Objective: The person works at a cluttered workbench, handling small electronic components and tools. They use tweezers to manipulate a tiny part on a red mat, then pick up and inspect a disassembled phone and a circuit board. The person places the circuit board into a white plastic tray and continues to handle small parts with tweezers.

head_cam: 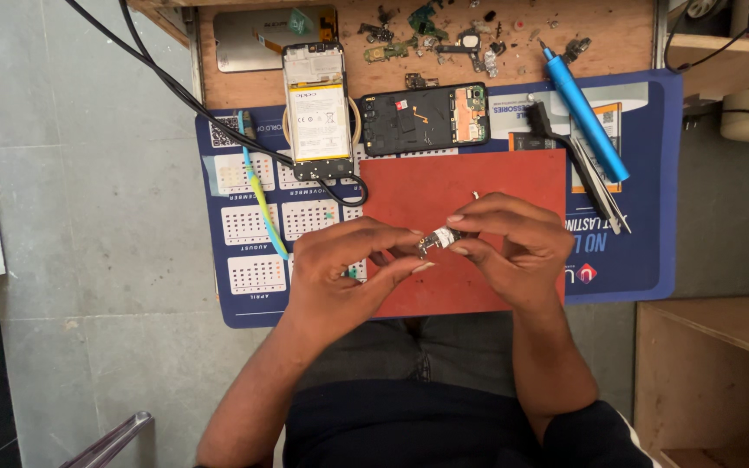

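Together, my left hand [340, 264] and right hand [509, 243] pinched a small metal phone part [438, 240] between thumbs and fingertips, fingers curled close around it, above the red mat [461, 186], with an opened phone [317, 108] lying beyond.

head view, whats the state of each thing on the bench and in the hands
left hand: pinching the small metal part
right hand: pinching the same part
small metal part: held above the red mat
red mat: flat on the blue mat
phone with battery: back cover off, battery exposed
black phone frame: opened, insides showing
blue screwdriver: lying untouched
tweezers: lying untouched
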